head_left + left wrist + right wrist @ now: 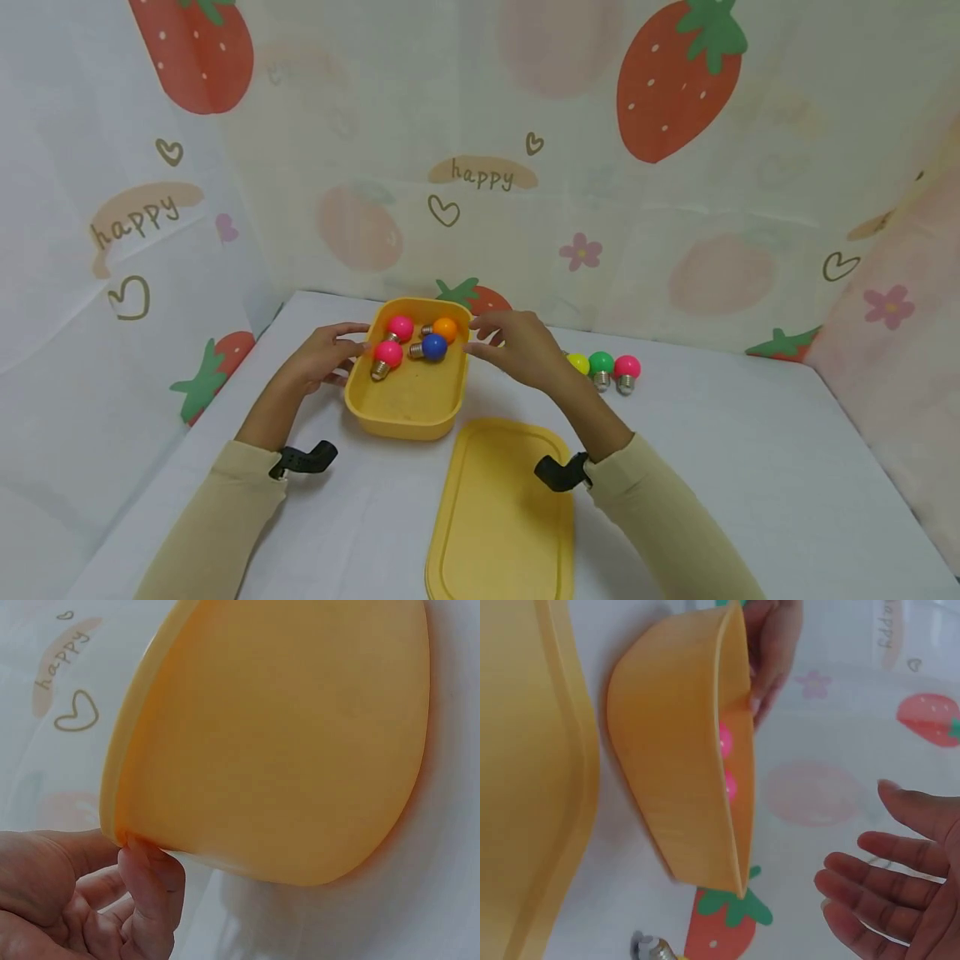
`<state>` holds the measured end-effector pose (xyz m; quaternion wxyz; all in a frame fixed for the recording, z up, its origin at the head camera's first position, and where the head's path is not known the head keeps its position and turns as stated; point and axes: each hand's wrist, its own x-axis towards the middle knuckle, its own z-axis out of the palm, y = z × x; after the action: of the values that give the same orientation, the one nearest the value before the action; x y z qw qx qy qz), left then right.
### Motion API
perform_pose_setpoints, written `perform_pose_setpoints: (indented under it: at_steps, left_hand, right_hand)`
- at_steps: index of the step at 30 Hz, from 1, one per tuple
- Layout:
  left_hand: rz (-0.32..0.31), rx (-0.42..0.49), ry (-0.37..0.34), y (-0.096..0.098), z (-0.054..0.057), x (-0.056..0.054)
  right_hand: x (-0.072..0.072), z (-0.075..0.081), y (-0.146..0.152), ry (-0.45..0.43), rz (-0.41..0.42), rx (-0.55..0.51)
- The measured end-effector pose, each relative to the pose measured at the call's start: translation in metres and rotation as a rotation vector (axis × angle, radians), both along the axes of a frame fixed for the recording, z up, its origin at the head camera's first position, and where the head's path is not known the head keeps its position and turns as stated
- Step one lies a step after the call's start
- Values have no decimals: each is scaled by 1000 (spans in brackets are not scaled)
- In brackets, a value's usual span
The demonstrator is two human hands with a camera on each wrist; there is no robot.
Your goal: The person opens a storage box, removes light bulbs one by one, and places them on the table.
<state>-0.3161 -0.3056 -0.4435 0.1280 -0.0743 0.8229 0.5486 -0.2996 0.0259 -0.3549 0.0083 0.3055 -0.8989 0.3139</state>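
A yellow plastic box (408, 400) stands on the white table with several small coloured light bulbs inside. They are two pink bulbs (388, 355), an orange bulb (445, 330) and a blue bulb (434, 347). My left hand (322, 354) is at the box's left side; in the left wrist view its fingertips (150, 866) pinch the rim at a corner. On the opposite side, my right hand (513, 342) has its fingers spread beside the rim. The right wrist view shows a gap between this hand (900, 877) and the box (675, 742), and nothing in its palm.
A yellow lid (502, 517) lies flat in front of the box, under the right forearm. Right of the right wrist sit a yellow bulb (578, 363), a green bulb (602, 367) and a pink bulb (627, 369). A strawberry-print curtain (480, 233) hangs behind the table.
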Motion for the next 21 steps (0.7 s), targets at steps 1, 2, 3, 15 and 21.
perform_pose_setpoints:
  at_steps: [1, 2, 3, 15, 21]
  left_hand:
    - [1, -1, 1, -1, 0, 0]
    - [2, -2, 1, -2, 0, 0]
    - [1, -2, 2, -2, 0, 0]
    - [6, -2, 3, -6, 1, 0]
    - [2, 11, 12, -3, -2, -1]
  right_hand:
    - [-2, -1, -5, 2, 15, 1]
    - [-4, -2, -10, 4, 30, 2]
    - [-7, -3, -15, 4, 43, 2]
    - [-23, -18, -71, -73, 95, 62]
    - [-30, -32, -90, -106, 95, 84]
